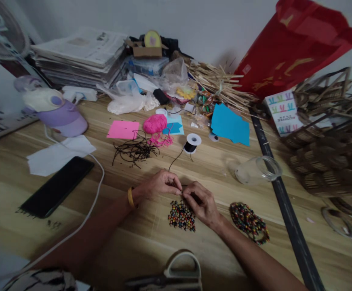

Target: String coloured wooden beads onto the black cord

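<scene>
In the middle of the table, my left hand (163, 182) pinches a thin black cord that runs back to a white spool (193, 140) standing behind it. My right hand (202, 201) meets it fingertip to fingertip, its thumb and forefinger closed on something too small to make out. Just below both hands lies a loose pile of colourful round beads (182, 216). To the right of my right forearm rests a heap of strung bead loops (249, 223). Scissors (182, 270) with a pale handle lie at the near edge, partly cut off.
Cut black cords (135, 150) and pink yarn (155, 123) lie behind my left hand. A glass jar (258, 169) lies on its side at right, near woven baskets (324, 157). Leftward are a phone (57, 186), a white cable (98, 190) and a purple lamp-like figure (62, 117).
</scene>
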### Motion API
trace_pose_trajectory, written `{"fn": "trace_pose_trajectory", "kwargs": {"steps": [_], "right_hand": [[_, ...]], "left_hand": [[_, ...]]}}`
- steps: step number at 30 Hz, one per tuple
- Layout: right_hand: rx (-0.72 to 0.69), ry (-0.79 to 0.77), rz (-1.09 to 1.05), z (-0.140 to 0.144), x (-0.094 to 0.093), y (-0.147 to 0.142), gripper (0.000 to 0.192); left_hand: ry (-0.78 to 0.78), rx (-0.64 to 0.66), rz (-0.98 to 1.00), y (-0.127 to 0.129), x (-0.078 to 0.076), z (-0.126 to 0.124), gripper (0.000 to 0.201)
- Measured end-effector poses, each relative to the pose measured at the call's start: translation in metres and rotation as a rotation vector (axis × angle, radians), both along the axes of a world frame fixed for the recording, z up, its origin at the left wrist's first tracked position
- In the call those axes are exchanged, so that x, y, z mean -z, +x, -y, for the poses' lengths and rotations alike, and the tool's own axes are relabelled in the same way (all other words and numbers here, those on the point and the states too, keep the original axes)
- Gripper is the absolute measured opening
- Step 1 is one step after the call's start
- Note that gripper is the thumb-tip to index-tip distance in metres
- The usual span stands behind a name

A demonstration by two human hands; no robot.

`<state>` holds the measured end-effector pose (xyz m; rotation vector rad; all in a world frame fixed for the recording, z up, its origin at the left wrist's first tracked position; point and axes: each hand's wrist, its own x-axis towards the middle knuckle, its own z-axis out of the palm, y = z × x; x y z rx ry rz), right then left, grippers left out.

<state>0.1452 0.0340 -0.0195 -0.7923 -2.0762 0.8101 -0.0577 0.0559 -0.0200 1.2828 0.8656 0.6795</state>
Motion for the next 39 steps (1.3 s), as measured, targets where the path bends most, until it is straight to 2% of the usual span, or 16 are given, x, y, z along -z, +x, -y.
{"fn": "trace_pose_trajectory", "kwargs": {"steps": [5, 12, 29, 39], "right_hand": [[0.019, -0.013, -0.019, 0.0002, 0.0023, -0.0002, 0.002], [0.046, -0.079, -0.007, 0.0022, 0.0065, 0.0007, 0.006], [-0.038, -0.042, -0.041, 0.0000, 0.0010, 0.0006, 0.005], [0.010, -0.040, -0.013, 0.0012, 0.0024, 0.0001, 0.004]], "left_hand": [[-0.001, 0.005, 0.009, 0.0000, -0.0006, 0.0005, 0.019], [-0.006, -0.011, 0.012, 0.0008, -0.0018, 0.0010, 0.021], [0.057, 0.000, -0.055, 0.0004, -0.0053, -0.0001, 0.016], [0.053, 0.014, -0.050, 0.0008, -0.0020, 0.0009, 0.017]]}}
